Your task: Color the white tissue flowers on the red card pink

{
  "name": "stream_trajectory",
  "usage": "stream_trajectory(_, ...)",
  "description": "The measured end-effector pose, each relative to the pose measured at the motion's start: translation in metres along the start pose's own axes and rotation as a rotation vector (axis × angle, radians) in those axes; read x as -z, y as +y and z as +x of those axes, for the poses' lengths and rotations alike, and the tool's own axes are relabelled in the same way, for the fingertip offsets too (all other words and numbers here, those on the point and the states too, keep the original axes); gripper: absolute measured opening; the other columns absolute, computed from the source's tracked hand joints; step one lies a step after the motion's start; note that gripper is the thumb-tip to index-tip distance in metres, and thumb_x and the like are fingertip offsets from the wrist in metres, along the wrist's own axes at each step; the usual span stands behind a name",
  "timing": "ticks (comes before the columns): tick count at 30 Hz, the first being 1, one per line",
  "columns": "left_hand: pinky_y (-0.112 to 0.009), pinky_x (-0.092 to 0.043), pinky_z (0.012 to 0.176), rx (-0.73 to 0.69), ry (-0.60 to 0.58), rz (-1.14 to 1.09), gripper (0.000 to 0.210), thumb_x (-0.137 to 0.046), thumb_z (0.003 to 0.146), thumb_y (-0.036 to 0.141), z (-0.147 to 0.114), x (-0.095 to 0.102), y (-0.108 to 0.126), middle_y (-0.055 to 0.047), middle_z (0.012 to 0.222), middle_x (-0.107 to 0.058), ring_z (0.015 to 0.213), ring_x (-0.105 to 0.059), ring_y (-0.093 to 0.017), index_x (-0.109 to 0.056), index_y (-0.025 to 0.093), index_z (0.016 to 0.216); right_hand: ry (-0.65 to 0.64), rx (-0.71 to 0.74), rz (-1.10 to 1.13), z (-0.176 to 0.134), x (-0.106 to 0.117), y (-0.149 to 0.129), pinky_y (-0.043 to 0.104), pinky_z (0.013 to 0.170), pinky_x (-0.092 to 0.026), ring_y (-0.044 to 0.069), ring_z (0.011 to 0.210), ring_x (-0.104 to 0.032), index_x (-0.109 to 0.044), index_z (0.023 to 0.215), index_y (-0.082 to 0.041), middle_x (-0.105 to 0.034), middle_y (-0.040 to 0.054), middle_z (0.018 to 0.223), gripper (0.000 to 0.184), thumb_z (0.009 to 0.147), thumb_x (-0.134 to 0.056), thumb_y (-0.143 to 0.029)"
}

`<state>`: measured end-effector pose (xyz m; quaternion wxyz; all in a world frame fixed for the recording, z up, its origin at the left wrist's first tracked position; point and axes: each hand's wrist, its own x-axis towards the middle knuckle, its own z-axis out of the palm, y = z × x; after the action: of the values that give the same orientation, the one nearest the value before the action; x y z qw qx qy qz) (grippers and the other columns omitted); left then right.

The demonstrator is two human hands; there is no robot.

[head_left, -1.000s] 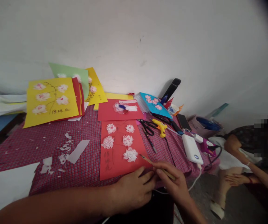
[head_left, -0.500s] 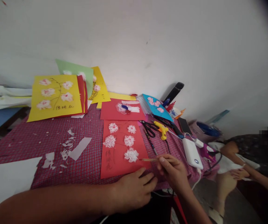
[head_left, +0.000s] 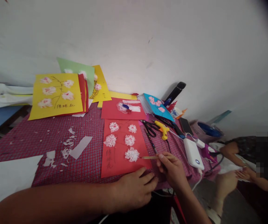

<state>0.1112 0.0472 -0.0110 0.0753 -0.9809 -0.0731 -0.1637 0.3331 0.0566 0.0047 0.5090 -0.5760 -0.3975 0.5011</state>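
Note:
A red card (head_left: pixel 118 165) with several white-and-pink paper flowers and handwritten characters lies near the table's front edge. My left hand (head_left: pixel 135 188) rests on its lower right edge, fingers stretched out and apart, holding nothing. In a pinch, my right hand (head_left: pixel 170 166) holds a thin paintbrush (head_left: pixel 153 157). The brush tip points left and meets the right edge of the lowest flower (head_left: pixel 132 154), or sits just beside it. Above, a second red sheet (head_left: pixel 110 112) carries a clear dish with blue and red paint and strips of white paper.
Black-handled scissors (head_left: pixel 149 128), a yellow glue gun (head_left: pixel 163 129), a white power bank (head_left: pixel 192 152) and a phone (head_left: pixel 185 126) lie on the right. Paper scraps (head_left: pixel 66 152) and a yellow flower card (head_left: pixel 56 96) are on the left. Another person's hand (head_left: pixel 243 174) shows at far right.
The brush tip has risen slightly along the right edge of the lowest flower, and my right hand has shifted a little. My left hand stays on the card. The view has moved slightly.

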Motion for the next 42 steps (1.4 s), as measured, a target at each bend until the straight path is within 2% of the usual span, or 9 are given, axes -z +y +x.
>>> stream_trajectory(9, -0.048, -0.041, 0.106, -0.014, -0.014, 0.007, 0.024, -0.063, 0.096, 0.033, 0.001, 0.004, -0.001, -0.01, 0.144, -0.063, 0.127, -0.059, -0.03, -0.081, 0.025, 0.111, -0.049, -0.001, 0.014, 0.004, -0.01, -0.004, 0.02, 0.039, -0.029, 0.008, 0.041, -0.046, -0.076, 0.083, -0.016, -0.064, 0.0, 0.059, 0.038, 0.078, -0.087, -0.052)
stream_trajectory(16, -0.048, -0.041, 0.106, -0.007, 0.005, -0.012, 0.021, -0.064, 0.095, 0.033, 0.0, -0.001, 0.0, -0.01, 0.143, -0.063, 0.127, -0.059, -0.03, -0.081, 0.026, 0.106, -0.02, -0.002, 0.038, 0.003, -0.001, -0.005, 0.019, 0.039, -0.029, 0.007, 0.041, -0.046, -0.076, 0.084, -0.016, -0.064, -0.0005, 0.058, 0.036, 0.078, -0.087, -0.05)
stream_trajectory(23, -0.046, -0.042, 0.106, 0.013, 0.022, 0.013, 0.02, -0.066, 0.095, 0.033, 0.001, 0.004, -0.001, -0.009, 0.14, -0.064, 0.127, -0.058, -0.028, -0.082, 0.027, 0.104, -0.102, -0.031, -0.024, 0.002, -0.017, -0.005, 0.019, 0.039, -0.026, 0.007, 0.041, -0.045, -0.074, 0.081, -0.016, -0.065, 0.0003, 0.059, 0.039, 0.079, -0.086, -0.053)
stream_trajectory(27, -0.047, -0.043, 0.106, 0.007, -0.002, 0.0, 0.019, -0.067, 0.094, 0.034, 0.0, 0.0, 0.001, -0.008, 0.142, -0.064, 0.127, -0.058, -0.029, -0.082, 0.029, 0.104, -0.053, -0.033, -0.033, 0.002, -0.008, -0.008, 0.02, 0.039, -0.028, 0.008, 0.04, -0.045, -0.075, 0.081, -0.017, -0.064, -0.0004, 0.057, 0.04, 0.075, -0.088, -0.054)
stream_trajectory(30, -0.05, -0.041, 0.109, 0.007, -0.001, -0.005, 0.019, -0.067, 0.093, 0.036, -0.001, -0.007, 0.004, -0.007, 0.146, -0.061, 0.132, -0.056, -0.031, -0.083, 0.032, 0.103, -0.014, -0.01, -0.033, 0.007, 0.002, -0.02, 0.021, 0.039, -0.03, 0.009, 0.042, -0.046, -0.076, 0.082, -0.018, -0.063, -0.0005, 0.057, 0.037, 0.074, -0.089, -0.051)
stream_trajectory(33, -0.053, -0.04, 0.11, 0.015, 0.012, 0.006, 0.019, -0.067, 0.093, 0.036, -0.001, -0.01, 0.005, -0.006, 0.145, -0.062, 0.134, -0.056, -0.03, -0.083, 0.034, 0.102, 0.001, 0.08, -0.036, 0.028, 0.0, -0.039, 0.021, 0.043, -0.035, 0.01, 0.048, -0.05, -0.077, 0.086, -0.019, -0.066, 0.0008, 0.063, 0.032, 0.076, -0.089, -0.046)
stream_trajectory(35, -0.051, -0.042, 0.108, 0.011, 0.028, 0.031, 0.022, -0.062, 0.096, 0.036, 0.0, -0.01, 0.005, -0.005, 0.142, -0.065, 0.132, -0.058, -0.029, -0.083, 0.036, 0.102, 0.003, 0.183, -0.07, 0.053, -0.013, -0.052, 0.022, 0.046, -0.039, 0.012, 0.053, -0.053, -0.079, 0.093, -0.018, -0.07, 0.003, 0.07, 0.032, 0.078, -0.087, -0.045)
stream_trajectory(40, -0.044, -0.047, 0.101, -0.006, 0.077, 0.197, 0.03, -0.053, 0.102, 0.037, 0.002, -0.025, 0.005, 0.004, 0.143, -0.065, 0.128, -0.061, -0.022, -0.08, 0.046, 0.108, -0.031, 0.412, -0.313, 0.135, -0.068, -0.066, 0.025, 0.049, -0.043, 0.015, 0.059, -0.06, -0.078, 0.105, -0.016, -0.078, 0.0099, 0.086, 0.047, 0.082, -0.076, -0.056)
stream_trajectory(42, -0.039, -0.048, 0.098, 0.022, 0.125, 0.276, 0.034, -0.051, 0.102, 0.033, 0.002, -0.038, 0.005, 0.004, 0.146, -0.063, 0.129, -0.06, -0.018, -0.078, 0.044, 0.118, -0.066, 0.477, -0.419, 0.164, -0.09, -0.062, 0.028, 0.054, -0.048, 0.017, 0.062, -0.063, -0.078, 0.106, -0.015, -0.079, 0.011, 0.089, 0.05, 0.082, -0.073, -0.058)
